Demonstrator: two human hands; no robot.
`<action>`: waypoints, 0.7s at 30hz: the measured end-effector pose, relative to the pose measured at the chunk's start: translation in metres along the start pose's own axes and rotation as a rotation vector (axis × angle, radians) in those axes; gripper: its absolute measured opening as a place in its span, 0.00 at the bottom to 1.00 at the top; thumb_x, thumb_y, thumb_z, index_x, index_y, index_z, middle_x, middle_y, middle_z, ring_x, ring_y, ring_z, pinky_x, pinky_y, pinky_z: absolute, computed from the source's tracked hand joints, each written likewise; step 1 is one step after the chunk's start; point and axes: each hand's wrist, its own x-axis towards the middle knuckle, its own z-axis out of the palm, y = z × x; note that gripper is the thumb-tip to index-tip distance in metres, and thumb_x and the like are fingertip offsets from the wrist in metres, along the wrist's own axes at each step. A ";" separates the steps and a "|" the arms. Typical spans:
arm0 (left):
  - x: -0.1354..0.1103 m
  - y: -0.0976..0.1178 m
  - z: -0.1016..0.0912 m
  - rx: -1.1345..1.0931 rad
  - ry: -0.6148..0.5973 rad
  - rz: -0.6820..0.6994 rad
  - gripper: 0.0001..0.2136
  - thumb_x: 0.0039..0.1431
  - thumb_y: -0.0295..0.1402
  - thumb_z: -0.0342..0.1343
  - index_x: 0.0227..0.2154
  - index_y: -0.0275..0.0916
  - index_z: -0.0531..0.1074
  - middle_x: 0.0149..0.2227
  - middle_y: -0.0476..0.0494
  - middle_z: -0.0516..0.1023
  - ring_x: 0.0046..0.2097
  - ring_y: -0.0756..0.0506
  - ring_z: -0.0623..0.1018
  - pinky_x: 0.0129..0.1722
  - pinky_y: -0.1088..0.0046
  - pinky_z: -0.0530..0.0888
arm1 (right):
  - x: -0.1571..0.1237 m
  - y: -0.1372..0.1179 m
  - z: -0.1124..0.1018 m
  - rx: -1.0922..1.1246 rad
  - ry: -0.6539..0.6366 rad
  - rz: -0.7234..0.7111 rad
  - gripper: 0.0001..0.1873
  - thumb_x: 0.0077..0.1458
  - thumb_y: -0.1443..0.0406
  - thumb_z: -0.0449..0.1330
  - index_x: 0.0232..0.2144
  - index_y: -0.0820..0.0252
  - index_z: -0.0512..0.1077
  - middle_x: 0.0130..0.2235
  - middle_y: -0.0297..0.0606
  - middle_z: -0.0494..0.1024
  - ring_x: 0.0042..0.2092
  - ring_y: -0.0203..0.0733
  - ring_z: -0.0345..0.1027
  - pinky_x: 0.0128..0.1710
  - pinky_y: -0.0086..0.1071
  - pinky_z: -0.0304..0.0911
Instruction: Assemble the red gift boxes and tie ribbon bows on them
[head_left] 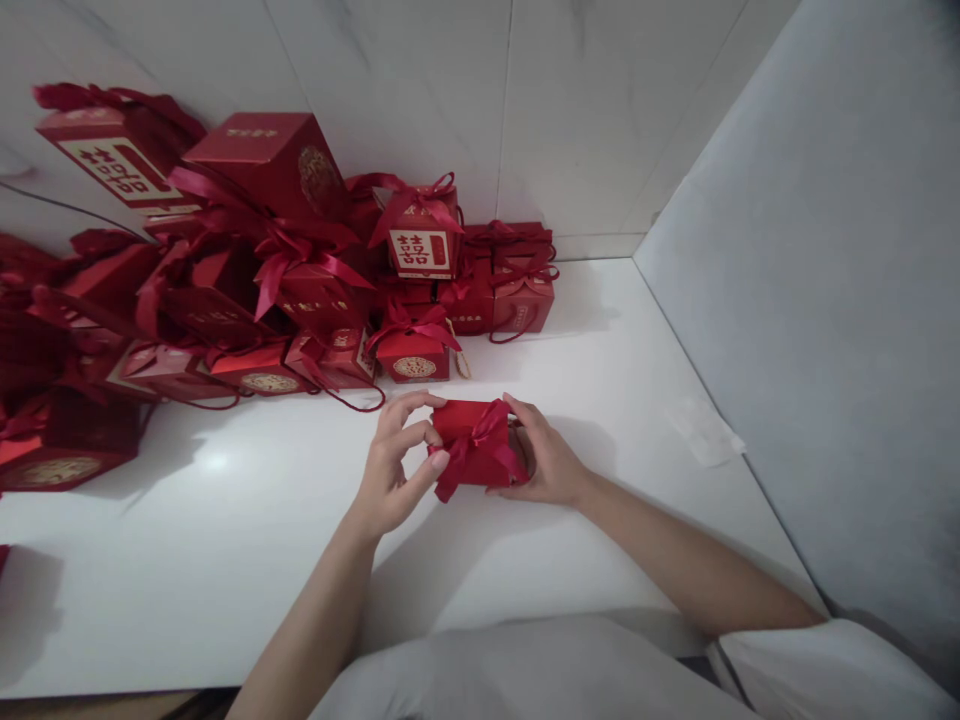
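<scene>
A small red gift box (466,428) with a red ribbon bow (480,452) sits on the white table (225,540) in front of me. My left hand (396,462) pinches the left end of the ribbon between thumb and fingers. My right hand (541,456) wraps around the box's right side, fingers closed on the ribbon and box.
A large pile of finished red gift boxes (285,280) with bows and gold emblems fills the back left of the table against the tiled wall. One of them (414,355) stands just behind my hands. A grey panel (825,300) borders the right edge, with a scrap of paper (705,430) beside it.
</scene>
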 end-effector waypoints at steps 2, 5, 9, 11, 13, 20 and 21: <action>0.001 0.001 0.000 0.031 0.028 -0.023 0.11 0.63 0.32 0.53 0.23 0.39 0.69 0.54 0.42 0.70 0.58 0.39 0.67 0.60 0.52 0.60 | 0.000 0.000 0.000 0.001 0.002 -0.003 0.64 0.42 0.55 0.74 0.69 0.42 0.36 0.62 0.50 0.57 0.59 0.60 0.63 0.53 0.57 0.67; 0.001 0.001 0.001 0.039 0.020 -0.048 0.10 0.62 0.33 0.56 0.24 0.41 0.73 0.58 0.46 0.69 0.60 0.39 0.66 0.60 0.53 0.61 | 0.000 0.000 0.001 0.004 0.006 -0.013 0.64 0.43 0.55 0.74 0.69 0.42 0.36 0.61 0.49 0.58 0.58 0.60 0.64 0.53 0.57 0.67; 0.000 -0.007 0.001 -0.167 0.012 -0.113 0.08 0.62 0.34 0.57 0.27 0.42 0.76 0.57 0.44 0.69 0.57 0.40 0.69 0.57 0.58 0.66 | 0.000 0.000 0.001 -0.006 0.005 -0.011 0.64 0.43 0.55 0.74 0.69 0.43 0.36 0.62 0.50 0.57 0.59 0.60 0.63 0.54 0.56 0.67; -0.001 -0.014 0.002 -0.294 0.046 -0.159 0.10 0.62 0.35 0.56 0.25 0.41 0.74 0.51 0.42 0.71 0.54 0.41 0.71 0.54 0.59 0.68 | 0.000 0.000 0.001 -0.007 0.003 -0.020 0.64 0.42 0.55 0.74 0.69 0.43 0.37 0.62 0.50 0.58 0.59 0.60 0.63 0.54 0.56 0.67; -0.001 -0.019 0.002 -0.345 0.080 -0.200 0.12 0.63 0.36 0.56 0.24 0.40 0.72 0.48 0.41 0.71 0.52 0.41 0.71 0.54 0.60 0.68 | 0.000 0.000 0.000 -0.005 -0.003 -0.026 0.63 0.42 0.55 0.74 0.69 0.43 0.37 0.61 0.50 0.58 0.60 0.60 0.62 0.54 0.56 0.66; 0.001 -0.020 -0.001 -0.181 0.076 -0.153 0.08 0.62 0.36 0.56 0.29 0.41 0.70 0.50 0.41 0.69 0.55 0.41 0.68 0.59 0.56 0.62 | 0.001 -0.003 -0.002 -0.041 -0.019 0.020 0.63 0.43 0.57 0.74 0.69 0.44 0.36 0.61 0.50 0.59 0.58 0.61 0.64 0.54 0.56 0.67; 0.002 -0.019 -0.001 -0.142 0.059 -0.127 0.05 0.61 0.35 0.57 0.31 0.41 0.70 0.50 0.41 0.69 0.55 0.41 0.68 0.59 0.56 0.62 | 0.001 -0.003 -0.002 -0.040 -0.020 0.022 0.63 0.43 0.57 0.74 0.69 0.44 0.36 0.61 0.50 0.59 0.58 0.60 0.64 0.54 0.55 0.67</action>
